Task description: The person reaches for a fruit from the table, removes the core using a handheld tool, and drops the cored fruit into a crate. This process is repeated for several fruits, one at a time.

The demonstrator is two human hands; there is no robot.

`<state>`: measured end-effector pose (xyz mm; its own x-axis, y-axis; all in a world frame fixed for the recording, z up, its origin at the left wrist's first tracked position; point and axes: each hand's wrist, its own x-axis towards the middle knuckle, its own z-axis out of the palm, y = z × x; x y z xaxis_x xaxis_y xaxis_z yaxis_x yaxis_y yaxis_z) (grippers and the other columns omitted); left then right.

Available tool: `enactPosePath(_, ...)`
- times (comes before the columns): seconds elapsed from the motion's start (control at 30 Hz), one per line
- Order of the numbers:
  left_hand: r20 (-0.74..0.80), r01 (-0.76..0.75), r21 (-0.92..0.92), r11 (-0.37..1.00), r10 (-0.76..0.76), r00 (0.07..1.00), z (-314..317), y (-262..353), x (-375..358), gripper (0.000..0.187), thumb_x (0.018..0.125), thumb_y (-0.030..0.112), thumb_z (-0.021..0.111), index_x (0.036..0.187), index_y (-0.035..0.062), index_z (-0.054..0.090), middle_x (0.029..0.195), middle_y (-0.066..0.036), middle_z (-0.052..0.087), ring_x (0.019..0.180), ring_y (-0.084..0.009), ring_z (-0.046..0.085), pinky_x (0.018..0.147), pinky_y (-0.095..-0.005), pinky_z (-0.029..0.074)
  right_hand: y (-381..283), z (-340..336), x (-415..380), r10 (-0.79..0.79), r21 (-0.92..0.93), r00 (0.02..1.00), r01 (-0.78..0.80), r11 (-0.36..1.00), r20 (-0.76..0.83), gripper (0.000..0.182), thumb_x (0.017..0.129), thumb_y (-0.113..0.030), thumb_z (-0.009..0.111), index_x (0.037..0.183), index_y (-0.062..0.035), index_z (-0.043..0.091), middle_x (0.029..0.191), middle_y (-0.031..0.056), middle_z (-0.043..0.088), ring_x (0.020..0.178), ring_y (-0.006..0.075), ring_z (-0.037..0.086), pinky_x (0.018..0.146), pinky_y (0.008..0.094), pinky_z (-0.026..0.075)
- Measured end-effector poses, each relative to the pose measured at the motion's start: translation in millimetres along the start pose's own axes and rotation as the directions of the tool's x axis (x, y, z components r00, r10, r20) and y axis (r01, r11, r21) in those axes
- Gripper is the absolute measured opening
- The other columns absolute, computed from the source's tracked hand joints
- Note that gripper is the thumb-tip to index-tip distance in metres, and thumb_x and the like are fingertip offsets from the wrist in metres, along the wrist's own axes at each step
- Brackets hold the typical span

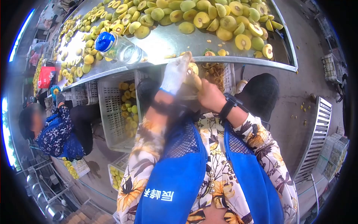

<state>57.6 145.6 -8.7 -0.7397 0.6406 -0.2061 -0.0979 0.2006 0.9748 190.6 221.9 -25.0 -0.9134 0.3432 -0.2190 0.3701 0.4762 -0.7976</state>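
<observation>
From where I watch, the metal table (167, 41) runs across the far side, with halved fruit (209, 16) heaped on its far part. A water bottle (119, 47) lies on its side on the table's left part, near the front edge. My left hand (175, 74) and right hand (210, 96) meet just below that edge, a fruit (192, 71) between them. A crate (115, 108) sits under the table to the left, fruit inside. Farther left, another person (56, 128) sits beside the table.

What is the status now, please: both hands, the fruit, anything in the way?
Left hand, gloved, closed on yellow fruit. Right hand, bare, closed at the same fruit, tool unclear. Water bottle lying on metal table, left of hands, apart.
</observation>
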Motion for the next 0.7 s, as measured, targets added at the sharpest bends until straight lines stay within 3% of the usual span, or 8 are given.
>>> enactPosePath(0.07,-0.003,-0.105,-0.185,0.977,0.107,0.994,-5.1,-15.7,1.9,0.038,0.091,0.03,0.045,0.098,-0.0047,0.058,0.085,-0.013,0.058,0.074,-0.0157,0.055,0.063,-0.0269,0.044,-6.4,-5.9,1.5,0.097,0.338,0.989,-0.13,0.932,0.112,0.023,0.077,-0.009,0.052,0.096,0.0026,0.044,0.061,0.0142,0.054,0.048,0.026,0.053,0.043,0.0357,0.042)
enactPosePath(0.17,-0.159,-0.289,0.085,0.954,0.299,0.941,5.8,-28.7,-11.0,0.034,0.09,0.024,0.048,0.109,-0.0034,0.054,0.101,-0.018,0.056,0.088,-0.0215,0.056,0.074,-0.0311,0.046,-22.8,-5.6,-4.1,0.166,0.638,0.955,-0.288,0.714,0.245,0.022,0.078,-0.009,0.051,0.096,0.0019,0.045,0.057,0.0051,0.049,0.038,0.0122,0.045,0.032,0.0265,0.034)
enactPosePath(0.3,0.007,-0.483,0.74,0.468,0.713,0.701,1.6,-34.0,-14.8,0.03,0.089,0.02,0.049,0.111,0.0003,0.052,0.097,-0.014,0.057,0.083,-0.0223,0.057,0.072,-0.0301,0.048,-24.9,1.0,-6.9,0.211,0.668,0.915,-0.396,0.63,0.344,0.021,0.077,-0.008,0.05,0.094,0.0026,0.044,0.056,0.0048,0.048,0.037,0.0111,0.044,0.031,0.0256,0.033)
enactPosePath(0.33,-0.185,-0.373,0.238,0.897,0.419,0.889,1.7,-37.2,-11.6,0.027,0.088,0.021,0.049,0.107,0.0019,0.053,0.094,-0.013,0.057,0.079,-0.0211,0.057,0.069,-0.0297,0.048,-27.0,0.3,-7.4,0.229,0.639,0.917,-0.393,0.661,0.326,0.021,0.076,-0.008,0.05,0.094,0.0029,0.044,0.056,0.0048,0.048,0.036,0.0108,0.043,0.031,0.0254,0.033)
enactPosePath(0.37,-0.14,-0.087,-0.364,0.927,0.037,0.989,3.9,-39.3,-8.3,0.025,0.088,0.022,0.05,0.103,0.0034,0.054,0.09,-0.011,0.057,0.076,-0.0199,0.057,0.066,-0.0292,0.048,-30.0,-2.1,-7.6,0.246,0.609,0.919,-0.388,0.691,0.307,0.021,0.076,-0.008,0.05,0.093,0.0031,0.044,0.056,0.0049,0.048,0.036,0.0105,0.043,0.031,0.0253,0.033)
enactPosePath(0.4,0.121,0.252,-0.798,0.548,-0.263,0.957,7.5,-36.7,-7.3,0.022,0.087,0.023,0.051,0.099,0.005,0.056,0.086,-0.009,0.058,0.072,-0.0187,0.057,0.063,-0.0288,0.048,-31.5,-3.5,-7.9,0.263,0.578,0.921,-0.385,0.719,0.286,0.022,0.075,-0.007,0.05,0.093,0.0034,0.044,0.056,0.0049,0.048,0.036,0.0102,0.042,0.031,0.0251,0.032)
enactPosePath(0.5,-0.045,0.148,-0.807,0.572,-0.31,0.95,22.9,-26.8,-12.0,0.019,0.085,0.027,0.055,0.091,0.0093,0.055,0.077,-0.006,0.055,0.062,-0.0158,0.053,0.056,-0.0296,0.046,-26.0,-1.4,-7.4,0.274,0.506,0.919,-0.387,0.771,0.284,0.026,0.075,-0.009,0.051,0.096,0.0053,0.045,0.061,0.0131,0.055,0.044,0.02,0.053,0.039,0.0314,0.041)
enactPosePath(0.7,0.267,0.365,-0.77,0.523,-0.256,0.929,2.4,-21.6,-5.0,0.03,0.085,0.022,0.052,0.107,0.0018,0.051,0.081,-0.014,0.058,0.07,-0.0252,0.059,0.063,-0.0347,0.051,-20.2,5.0,-7.8,0.159,0.116,0.987,-0.162,0.98,0.034,0.035,0.075,-0.011,0.053,0.105,0.0065,0.045,0.082,0.0271,0.06,0.083,0.0365,0.06,0.072,0.0416,0.046)
